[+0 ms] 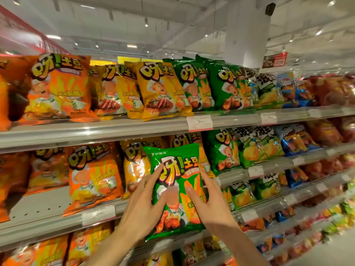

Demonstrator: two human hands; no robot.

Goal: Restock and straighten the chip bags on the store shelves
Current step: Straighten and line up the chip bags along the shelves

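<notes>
In the head view, lower centre of frame, the left hand (143,206) and right hand (208,203) pinch a green chip bag (173,189) between spread fingers before the middle shelf (57,217); that light grip could let it slip, or it lands among yellow bags (134,166)

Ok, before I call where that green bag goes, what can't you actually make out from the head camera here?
- Price tags: print too small and blurred to read.
- Yellow bags behind the held green bag: mostly covered by it, so their alignment is unknown.
- Green bag's lower edges: hidden by the left hand and right hand.
- Far-right shelves: motion-blurred, brands unclear.
- Orange bags at the left edge: cut off by the frame.
</notes>
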